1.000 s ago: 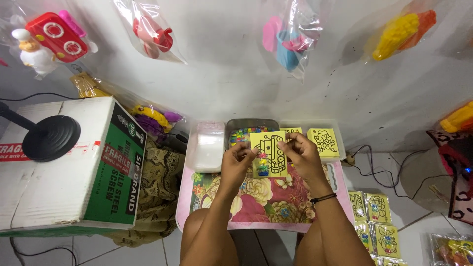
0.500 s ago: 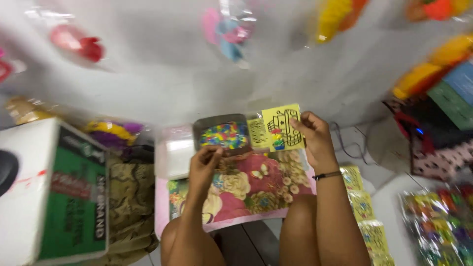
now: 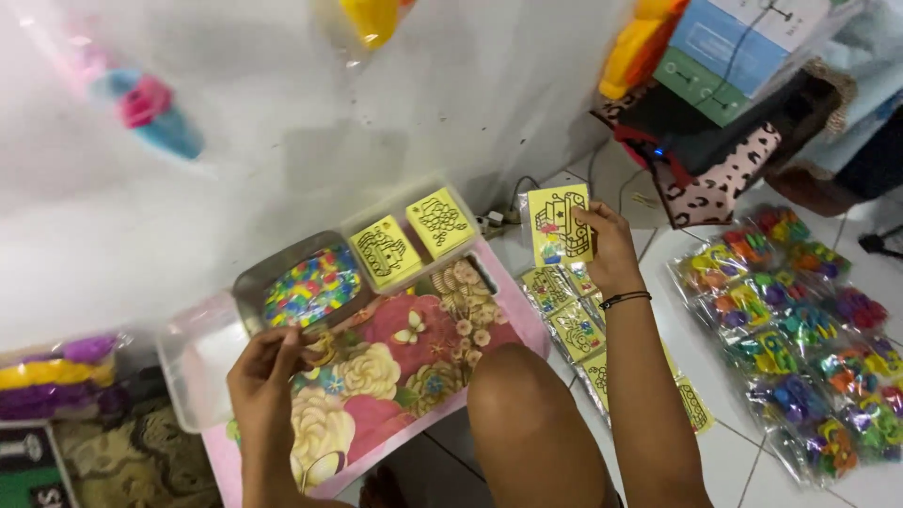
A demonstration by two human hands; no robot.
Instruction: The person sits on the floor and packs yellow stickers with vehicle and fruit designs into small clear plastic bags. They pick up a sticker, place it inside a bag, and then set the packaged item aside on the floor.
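Note:
My right hand [image 3: 609, 252] holds a yellow picture card in a clear sleeve [image 3: 558, 224] out to the right, above a row of similar packed cards [image 3: 564, 320] on the floor. My left hand [image 3: 266, 374] rests at the near edge of a metal tray of small multicoloured pieces [image 3: 310, 285], its fingers pinched together; what they hold is too small to tell. Behind the tray, a clear box [image 3: 453, 200] holds two stacks of yellow cards [image 3: 411, 235]. All of this sits on a pink floral board [image 3: 404, 357] over my knees.
An empty clear plastic box [image 3: 198, 353] lies left of the tray. Bags of colourful toys [image 3: 800, 329] cover the floor at right. Stacked boxes [image 3: 743, 47] and a leopard-print cloth [image 3: 715, 179] stand at the back right. Bagged toys [image 3: 141, 108] hang on the white wall.
My right hand has carried the yellow card away from the board, out to the right over the floor. My left hand dropped back to the tray's near edge. The view swung right.

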